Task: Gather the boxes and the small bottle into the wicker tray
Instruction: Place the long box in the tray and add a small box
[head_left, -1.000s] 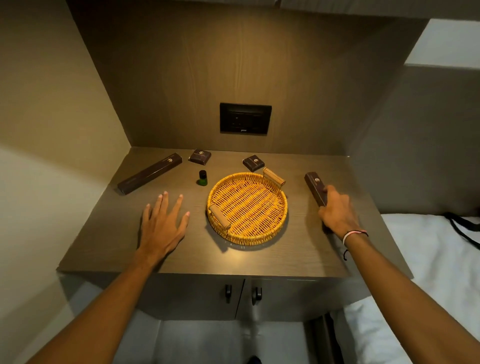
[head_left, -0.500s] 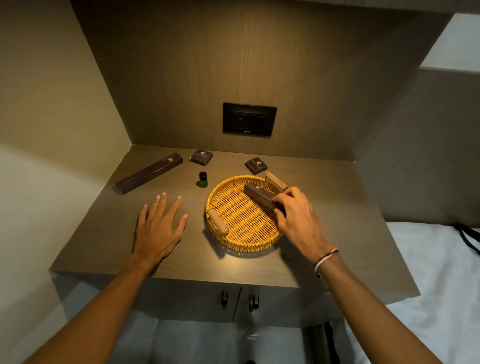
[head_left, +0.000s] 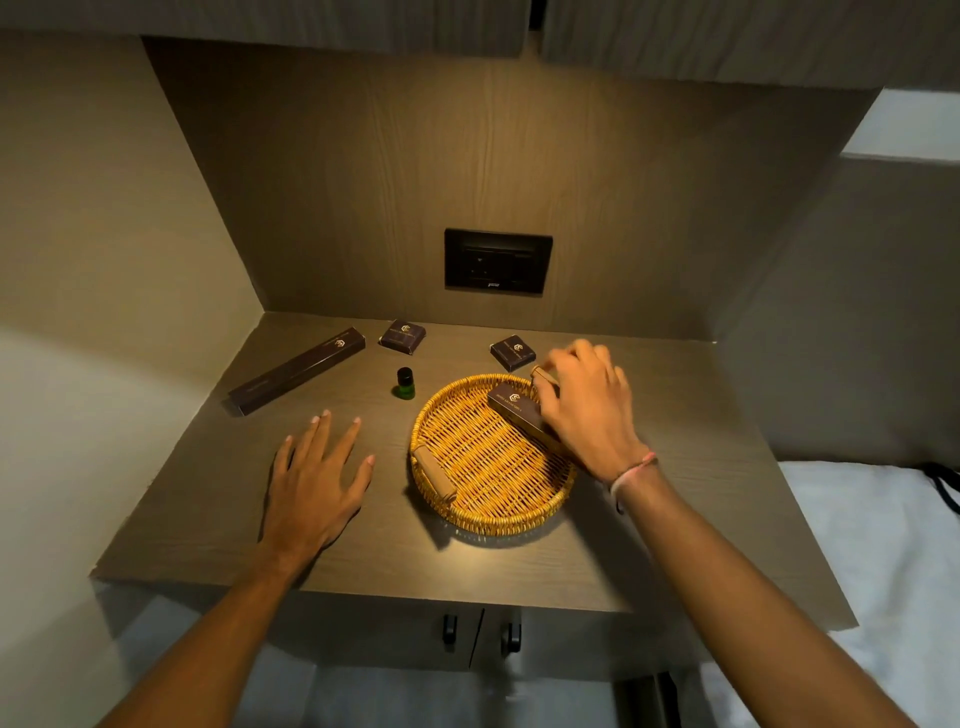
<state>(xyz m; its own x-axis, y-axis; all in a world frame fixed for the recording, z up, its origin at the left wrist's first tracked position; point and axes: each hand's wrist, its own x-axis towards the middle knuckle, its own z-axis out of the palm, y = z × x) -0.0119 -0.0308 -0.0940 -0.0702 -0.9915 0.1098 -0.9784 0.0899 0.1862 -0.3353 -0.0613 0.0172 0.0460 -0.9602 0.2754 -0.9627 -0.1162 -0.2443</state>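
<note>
The round wicker tray (head_left: 498, 519) sits mid-counter. A medium dark box (head_left: 511, 408) lies inside it along the right rim. My right hand (head_left: 587, 410) hovers over that box's right end and hides it; the fingers are loosely curled past the tray's far handle and do not clasp the box. My left hand (head_left: 311, 483) rests flat and spread on the counter, left of the tray. A small green bottle (head_left: 404, 383) stands behind the left hand. A long dark box (head_left: 296, 371) lies at the back left. Two small dark boxes, one (head_left: 402, 336) and another (head_left: 512, 352), lie near the back wall.
A black socket panel (head_left: 497, 261) is set in the wooden back wall. Walls close off the left side and the back right. A white bed (head_left: 883, 571) lies to the right of the counter. Cabinet door handles (head_left: 449, 629) sit under the front edge.
My right hand carried the medium box from the counter's right side into the tray, set it down, and has shifted toward the back. The left hand stayed flat.
</note>
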